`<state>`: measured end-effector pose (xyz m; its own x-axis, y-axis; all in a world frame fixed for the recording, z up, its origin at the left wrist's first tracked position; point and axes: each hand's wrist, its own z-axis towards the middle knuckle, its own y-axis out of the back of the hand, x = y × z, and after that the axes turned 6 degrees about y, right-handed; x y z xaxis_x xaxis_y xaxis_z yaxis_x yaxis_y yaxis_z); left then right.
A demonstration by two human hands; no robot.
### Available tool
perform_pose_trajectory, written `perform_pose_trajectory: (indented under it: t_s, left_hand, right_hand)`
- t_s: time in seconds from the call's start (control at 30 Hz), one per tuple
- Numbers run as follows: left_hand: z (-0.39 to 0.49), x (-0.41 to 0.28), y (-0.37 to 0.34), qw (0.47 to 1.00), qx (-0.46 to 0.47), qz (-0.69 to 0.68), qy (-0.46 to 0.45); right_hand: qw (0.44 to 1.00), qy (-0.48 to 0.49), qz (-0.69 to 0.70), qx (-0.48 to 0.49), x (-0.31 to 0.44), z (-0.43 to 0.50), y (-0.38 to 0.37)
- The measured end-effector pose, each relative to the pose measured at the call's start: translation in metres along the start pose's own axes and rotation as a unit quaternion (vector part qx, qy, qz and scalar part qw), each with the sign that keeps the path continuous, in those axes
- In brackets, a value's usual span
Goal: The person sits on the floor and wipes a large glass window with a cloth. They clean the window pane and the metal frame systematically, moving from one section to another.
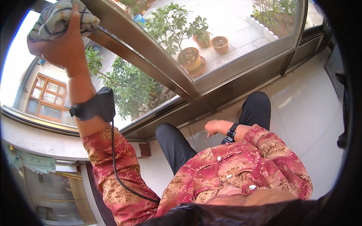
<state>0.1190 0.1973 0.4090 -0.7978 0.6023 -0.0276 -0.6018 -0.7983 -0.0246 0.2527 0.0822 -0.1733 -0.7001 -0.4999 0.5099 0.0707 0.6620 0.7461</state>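
My left hand (60, 49) is raised at the upper left and grips a bunched, checked terry cloth (63, 21), with the thumb laid over it. The cloth is beside the upper part of a brown metal window frame (141, 48); whether it touches the frame or glass cannot be told. A black device is strapped to my left forearm, with a cable running down the patterned sleeve. My right hand (213, 127) hangs low between my knees, its fingers bent and partly hidden. No object shows in it, and black straps circle its wrist.
Large glass panes (234, 25) stand ahead, above a low metal base panel (249, 76). Outside are potted plants (189, 58) and an orange-framed window (48, 99). A white sill (42, 137) runs along the left. Pale floor tiles (308, 113) lie at right, near a dark object (335, 73).
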Motion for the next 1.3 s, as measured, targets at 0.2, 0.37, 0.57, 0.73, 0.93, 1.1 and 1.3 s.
perform_pose_trajectory:
  t_s: [0.2,0.37,0.57,0.73,0.93,1.1,1.3]
  left_hand:
    - [-0.084,0.014,0.004,0.995,-0.010,0.038,-0.087]
    - [-0.191,0.007,-0.006,0.974,0.017,-0.224,-0.006]
    - [-0.304,0.004,0.007,0.981,-0.014,-0.154,0.118]
    - [-0.370,-0.003,0.029,0.992,0.076,-0.089,0.038]
    - [-0.437,0.001,0.046,0.986,0.153,-0.056,0.034]
    - [-0.478,0.010,0.061,0.970,0.233,-0.066,0.017]
    - [-0.497,0.011,0.069,0.966,0.248,-0.072,0.019]
  right_hand:
    - [1.000,-0.007,0.001,0.015,-0.002,-0.001,-0.004]
    - [1.000,-0.003,-0.009,0.012,-0.002,-0.001,-0.004]
    - [1.000,-0.002,-0.004,0.010,-0.003,0.004,-0.005]
    - [1.000,0.015,0.004,-0.009,-0.006,0.006,-0.009]
    - [1.000,0.001,0.003,-0.005,-0.003,0.006,-0.007]
    - [1.000,-0.018,-0.005,0.025,0.000,0.009,-0.003]
    - [1.000,-0.016,0.011,0.025,-0.002,0.013,-0.005]
